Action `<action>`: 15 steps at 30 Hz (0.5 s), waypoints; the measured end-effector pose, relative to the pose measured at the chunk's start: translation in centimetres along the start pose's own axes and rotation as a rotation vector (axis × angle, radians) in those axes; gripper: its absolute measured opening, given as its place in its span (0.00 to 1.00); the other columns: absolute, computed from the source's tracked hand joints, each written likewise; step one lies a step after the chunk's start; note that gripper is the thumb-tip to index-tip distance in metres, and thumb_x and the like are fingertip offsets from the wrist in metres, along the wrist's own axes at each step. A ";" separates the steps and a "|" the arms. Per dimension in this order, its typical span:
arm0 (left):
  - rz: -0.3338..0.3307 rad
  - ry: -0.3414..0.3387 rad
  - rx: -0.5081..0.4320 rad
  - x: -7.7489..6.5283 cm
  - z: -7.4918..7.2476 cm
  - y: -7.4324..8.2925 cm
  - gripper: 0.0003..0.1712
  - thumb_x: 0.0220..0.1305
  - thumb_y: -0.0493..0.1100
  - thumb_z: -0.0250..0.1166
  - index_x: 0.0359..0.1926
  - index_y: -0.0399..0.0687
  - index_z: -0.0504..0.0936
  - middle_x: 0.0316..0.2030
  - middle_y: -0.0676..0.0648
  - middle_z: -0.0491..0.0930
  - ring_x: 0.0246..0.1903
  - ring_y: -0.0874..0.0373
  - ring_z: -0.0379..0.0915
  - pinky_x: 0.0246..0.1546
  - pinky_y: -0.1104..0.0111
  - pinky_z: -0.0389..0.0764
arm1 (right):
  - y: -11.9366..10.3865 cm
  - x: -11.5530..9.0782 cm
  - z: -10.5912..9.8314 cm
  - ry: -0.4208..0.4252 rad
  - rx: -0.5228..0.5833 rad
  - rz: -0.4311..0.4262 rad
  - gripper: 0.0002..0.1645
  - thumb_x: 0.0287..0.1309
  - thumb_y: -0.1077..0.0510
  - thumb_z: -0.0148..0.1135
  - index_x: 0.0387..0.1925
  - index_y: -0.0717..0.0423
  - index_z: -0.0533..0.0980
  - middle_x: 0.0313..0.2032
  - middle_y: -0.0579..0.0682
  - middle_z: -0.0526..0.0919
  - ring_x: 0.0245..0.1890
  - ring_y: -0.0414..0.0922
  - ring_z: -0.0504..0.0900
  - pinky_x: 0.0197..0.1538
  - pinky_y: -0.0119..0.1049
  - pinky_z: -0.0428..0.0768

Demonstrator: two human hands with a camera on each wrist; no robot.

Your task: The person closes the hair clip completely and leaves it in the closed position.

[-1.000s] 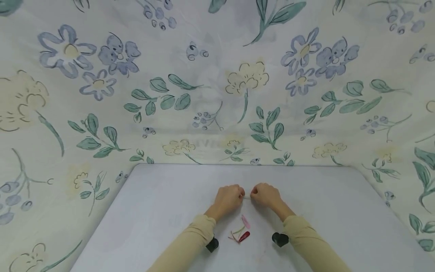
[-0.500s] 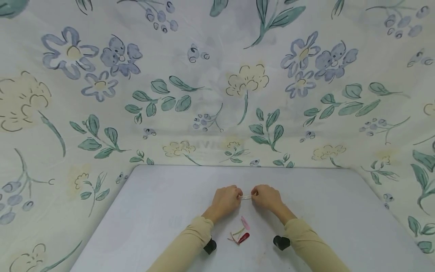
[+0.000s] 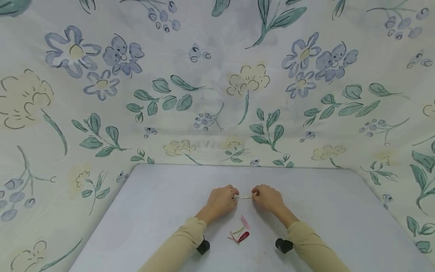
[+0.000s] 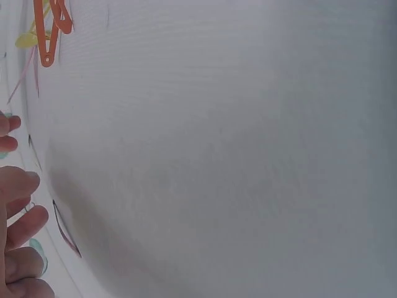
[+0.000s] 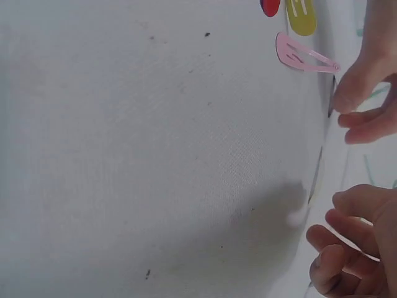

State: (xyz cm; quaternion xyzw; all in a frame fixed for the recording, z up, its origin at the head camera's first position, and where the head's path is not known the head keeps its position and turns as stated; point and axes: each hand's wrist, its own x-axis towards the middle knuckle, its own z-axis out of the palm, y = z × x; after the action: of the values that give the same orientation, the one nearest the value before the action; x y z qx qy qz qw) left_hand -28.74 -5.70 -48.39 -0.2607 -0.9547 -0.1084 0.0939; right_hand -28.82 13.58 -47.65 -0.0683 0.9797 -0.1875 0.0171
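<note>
A small whitish hair clip point(image 3: 246, 197) lies between the two hands in the head view. My left hand point(image 3: 222, 200) is a short way left of it, holding nothing, and its fingers are loosely bent and apart in the left wrist view. At the clip's right end are the fingertips of my right hand point(image 3: 268, 198); in the right wrist view that hand point(image 5: 353, 245) has a relaxed curl with thumb and fingers separated. Nearer the body lie a pink snap hair clip point(image 5: 296, 56), a yellow one point(image 5: 302, 18), a red one point(image 3: 244, 237) and orange ones point(image 4: 47, 37).
The hair clips lie on a white table point(image 3: 163, 204), below and between the forearms. Black wrist cameras point(image 3: 203, 246) hang under both sleeves. Behind the table's far edge rises a floral cloth point(image 3: 217, 94).
The left hand has let go of the whitish clip and drawn away to the left, so more of the clip shows. The right hand has barely moved. The other clips lie as before.
</note>
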 end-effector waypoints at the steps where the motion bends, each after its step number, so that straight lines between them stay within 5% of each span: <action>1: 0.001 -0.013 -0.001 -0.2 -0.2 0.0 0.11 0.58 0.44 0.68 0.43 0.53 0.87 0.33 0.55 0.81 0.30 0.61 0.79 0.24 0.70 0.74 | 0.0 -0.1 0.0 0.000 0.002 0.001 0.12 0.59 0.55 0.63 0.43 0.53 0.83 0.36 0.48 0.84 0.33 0.44 0.79 0.37 0.42 0.79; 7: 0.018 -0.062 -0.001 -1.3 -1.3 -0.2 0.12 0.61 0.47 0.67 0.44 0.52 0.86 0.35 0.54 0.82 0.32 0.59 0.80 0.28 0.68 0.76 | -0.1 -1.1 -0.1 0.008 0.045 -0.021 0.14 0.59 0.53 0.65 0.46 0.51 0.82 0.38 0.47 0.84 0.30 0.42 0.77 0.33 0.39 0.76; 15: 0.028 -0.030 -0.023 -3.6 -2.3 -0.5 0.12 0.61 0.50 0.66 0.44 0.53 0.86 0.35 0.54 0.82 0.31 0.60 0.80 0.26 0.69 0.76 | -0.4 -3.6 -0.9 0.069 0.101 -0.104 0.15 0.59 0.53 0.67 0.48 0.51 0.81 0.39 0.47 0.84 0.33 0.42 0.78 0.33 0.39 0.75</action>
State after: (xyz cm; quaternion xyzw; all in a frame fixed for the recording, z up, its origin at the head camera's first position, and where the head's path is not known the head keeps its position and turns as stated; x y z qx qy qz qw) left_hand -25.68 -8.38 -47.05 -0.2768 -0.9509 -0.1139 0.0783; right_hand -25.29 14.06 -46.61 -0.1117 0.9642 -0.2394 -0.0230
